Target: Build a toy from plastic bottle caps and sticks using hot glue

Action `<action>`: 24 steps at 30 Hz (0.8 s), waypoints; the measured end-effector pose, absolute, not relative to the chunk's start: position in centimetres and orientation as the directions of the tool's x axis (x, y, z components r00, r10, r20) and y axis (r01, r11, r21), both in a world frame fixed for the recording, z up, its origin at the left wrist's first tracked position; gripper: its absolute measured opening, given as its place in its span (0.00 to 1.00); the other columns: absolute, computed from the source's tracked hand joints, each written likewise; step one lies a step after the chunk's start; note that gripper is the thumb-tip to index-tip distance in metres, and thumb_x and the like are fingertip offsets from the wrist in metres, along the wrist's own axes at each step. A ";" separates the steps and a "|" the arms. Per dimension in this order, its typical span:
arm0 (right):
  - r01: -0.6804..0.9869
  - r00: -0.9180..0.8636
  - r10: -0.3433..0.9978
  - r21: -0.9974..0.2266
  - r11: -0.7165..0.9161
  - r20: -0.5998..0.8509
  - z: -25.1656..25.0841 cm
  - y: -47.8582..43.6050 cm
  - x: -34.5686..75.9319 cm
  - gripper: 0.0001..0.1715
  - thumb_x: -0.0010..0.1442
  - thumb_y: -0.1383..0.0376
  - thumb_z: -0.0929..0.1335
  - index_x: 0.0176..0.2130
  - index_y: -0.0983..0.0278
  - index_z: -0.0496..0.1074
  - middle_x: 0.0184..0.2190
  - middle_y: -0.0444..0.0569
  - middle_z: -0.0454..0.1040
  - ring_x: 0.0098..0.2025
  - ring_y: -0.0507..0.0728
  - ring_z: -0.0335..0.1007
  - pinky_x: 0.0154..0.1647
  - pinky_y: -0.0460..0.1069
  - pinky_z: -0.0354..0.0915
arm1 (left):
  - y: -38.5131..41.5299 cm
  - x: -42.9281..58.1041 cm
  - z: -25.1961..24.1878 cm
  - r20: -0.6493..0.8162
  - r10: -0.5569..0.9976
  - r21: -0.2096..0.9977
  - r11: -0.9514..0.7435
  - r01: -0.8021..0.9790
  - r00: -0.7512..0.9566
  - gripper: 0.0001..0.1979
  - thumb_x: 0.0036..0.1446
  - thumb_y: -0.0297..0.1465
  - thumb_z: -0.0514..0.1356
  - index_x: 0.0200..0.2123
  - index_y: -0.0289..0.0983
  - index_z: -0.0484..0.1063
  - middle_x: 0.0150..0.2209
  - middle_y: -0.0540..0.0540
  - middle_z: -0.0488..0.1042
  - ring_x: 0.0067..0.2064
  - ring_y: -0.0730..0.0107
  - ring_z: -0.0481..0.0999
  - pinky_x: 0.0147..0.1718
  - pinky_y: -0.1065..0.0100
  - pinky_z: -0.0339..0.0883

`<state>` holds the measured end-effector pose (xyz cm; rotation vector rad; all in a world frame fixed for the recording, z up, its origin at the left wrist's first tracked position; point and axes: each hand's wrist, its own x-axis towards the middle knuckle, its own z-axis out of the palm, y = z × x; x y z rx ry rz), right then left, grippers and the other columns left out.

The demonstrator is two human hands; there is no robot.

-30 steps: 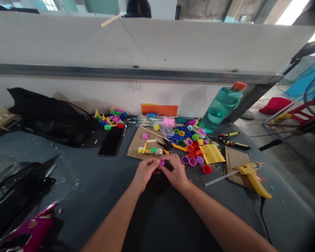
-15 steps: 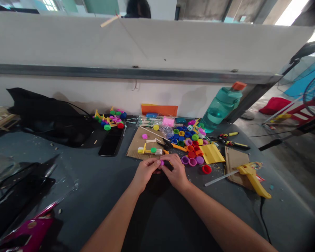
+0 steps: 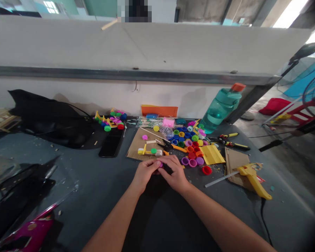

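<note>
My left hand (image 3: 145, 173) and my right hand (image 3: 174, 172) meet over the dark tabletop, fingertips pinched together on a small magenta bottle cap (image 3: 160, 163). A dark object lies under my right fingers; I cannot make it out. Just beyond my hands lies a cardboard sheet (image 3: 136, 147) with a small stick-and-cap model (image 3: 150, 151) on it. A heap of coloured bottle caps (image 3: 188, 140) sits to the right of the cardboard.
A yellow glue gun (image 3: 253, 177) lies at the right, its cord running toward me. A teal water bottle (image 3: 220, 107), a black phone (image 3: 111, 143), a finished cap model (image 3: 110, 120), a black bag (image 3: 49, 117), cutters (image 3: 232, 142) and a yellow sheet (image 3: 212, 154) surround the work spot.
Both hands stay together on the magenta cap; the fingers have shifted slightly around it and closed over more of it. The view has tilted down a little.
</note>
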<state>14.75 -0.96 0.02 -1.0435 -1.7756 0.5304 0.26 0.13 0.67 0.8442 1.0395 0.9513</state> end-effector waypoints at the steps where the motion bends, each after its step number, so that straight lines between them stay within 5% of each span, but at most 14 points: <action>1: 0.412 -0.156 0.837 -0.736 0.537 0.524 0.0 -0.9 14.7 0.15 0.56 0.67 0.68 0.45 0.58 0.71 0.40 0.49 0.74 0.45 0.58 0.68 0.48 0.56 0.63 | 0.1 0.3 0.6 -0.310 0.927 0.908 0.354 -0.224 0.211 0.11 0.45 0.37 0.66 0.28 0.34 0.77 0.26 0.49 0.73 0.30 0.74 0.70 0.32 0.71 0.66; 7: 0.417 -0.064 0.843 -0.753 0.509 0.534 -0.7 -0.6 14.5 0.11 0.55 0.65 0.69 0.41 0.58 0.72 0.37 0.48 0.75 0.42 0.58 0.68 0.44 0.56 0.64 | 0.2 0.3 0.6 -0.325 0.923 0.904 0.367 -0.220 0.205 0.13 0.44 0.38 0.66 0.30 0.34 0.76 0.29 0.48 0.74 0.32 0.72 0.71 0.32 0.70 0.68; 24: 0.410 -0.137 0.831 -0.733 0.543 0.539 -0.2 -0.1 15.0 0.16 0.51 0.66 0.71 0.43 0.59 0.70 0.40 0.49 0.74 0.44 0.59 0.68 0.47 0.56 0.63 | 0.3 0.3 0.7 -0.340 0.918 0.898 0.382 -0.220 0.205 0.12 0.44 0.37 0.67 0.29 0.35 0.76 0.28 0.49 0.73 0.30 0.74 0.71 0.31 0.72 0.67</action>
